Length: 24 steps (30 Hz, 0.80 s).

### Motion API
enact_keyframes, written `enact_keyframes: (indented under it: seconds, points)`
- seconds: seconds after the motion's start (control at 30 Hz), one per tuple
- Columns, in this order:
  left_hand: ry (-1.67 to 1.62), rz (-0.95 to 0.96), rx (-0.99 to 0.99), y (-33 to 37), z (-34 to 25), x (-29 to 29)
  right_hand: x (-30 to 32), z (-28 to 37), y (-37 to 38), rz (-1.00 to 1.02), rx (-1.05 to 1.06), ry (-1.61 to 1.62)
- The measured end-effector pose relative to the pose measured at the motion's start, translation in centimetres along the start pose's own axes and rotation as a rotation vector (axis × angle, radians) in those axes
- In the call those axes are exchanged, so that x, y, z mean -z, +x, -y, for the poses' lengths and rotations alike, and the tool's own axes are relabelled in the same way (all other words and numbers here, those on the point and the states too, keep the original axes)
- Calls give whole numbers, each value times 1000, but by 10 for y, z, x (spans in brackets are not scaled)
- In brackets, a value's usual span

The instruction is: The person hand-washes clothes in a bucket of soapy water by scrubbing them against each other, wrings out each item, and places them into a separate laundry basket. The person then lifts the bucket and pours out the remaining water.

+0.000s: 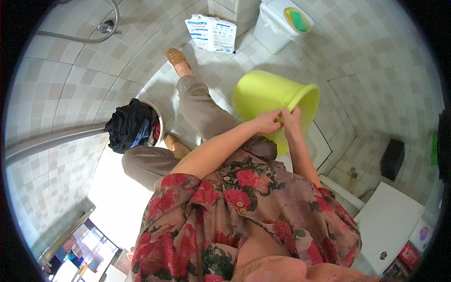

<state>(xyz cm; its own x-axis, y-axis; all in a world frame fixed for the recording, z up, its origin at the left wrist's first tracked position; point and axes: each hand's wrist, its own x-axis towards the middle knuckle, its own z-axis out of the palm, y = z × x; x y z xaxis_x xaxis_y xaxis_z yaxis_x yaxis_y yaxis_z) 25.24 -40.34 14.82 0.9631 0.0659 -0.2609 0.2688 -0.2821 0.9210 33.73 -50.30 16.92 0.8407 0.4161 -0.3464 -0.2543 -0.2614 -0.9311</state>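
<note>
A large yellow-green plastic bucket (258, 93) is tipped over in front of me, its mouth turned to the right. My left hand (268, 123) is closed at the near part of its rim, with the fingertips partly hidden. Right beside it, my right hand (292, 121) grips the same rim, fingers curled over the edge. The two hands almost touch. The bucket's inside shows only in part, and its lower side is covered by my arms.
A round tub (159, 123) heaped with dark clothes (129, 124) stands at the left. Farther off are a white printed bag (213, 34) and a white bin (275, 28) carrying a green sponge (298, 21). A white pipe (340, 191) and white cabinet (387, 221) are at right.
</note>
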Motion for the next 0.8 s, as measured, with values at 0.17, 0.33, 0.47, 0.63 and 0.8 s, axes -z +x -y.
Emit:
enact_keyframes:
  seconds: [0.17,0.33,0.47,0.63,0.8]
  points:
    - [-175,74,-73,-2,3,-3,14,-26,7,-226,143,-175]
    - [-199,122,7,-1,10,1,43,-35,12,-187,57,49]
    - [-228,104,32,-4,1,10,85,-52,12,-110,19,93]
    - [-146,-15,10,-7,15,7,87,-69,10,-118,-109,217]
    - [-264,-15,29,-18,4,28,80,-62,14,-78,-182,293]
